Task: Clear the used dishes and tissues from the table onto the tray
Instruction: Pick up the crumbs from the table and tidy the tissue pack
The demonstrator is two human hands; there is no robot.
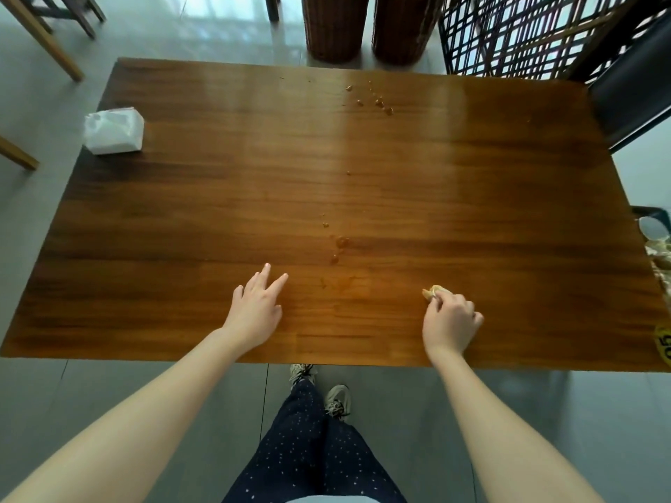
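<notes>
A small crumpled tissue (432, 291), stained yellow-brown, lies against the worktop (218, 212) near its front edge, right of centre. It is pinched in the fingers (446, 298) of the right hand (452, 323). At the view's right edge, just beside the worktop, a dark-rimmed tray (653, 212) shows only in part, its load unclear.
</notes>
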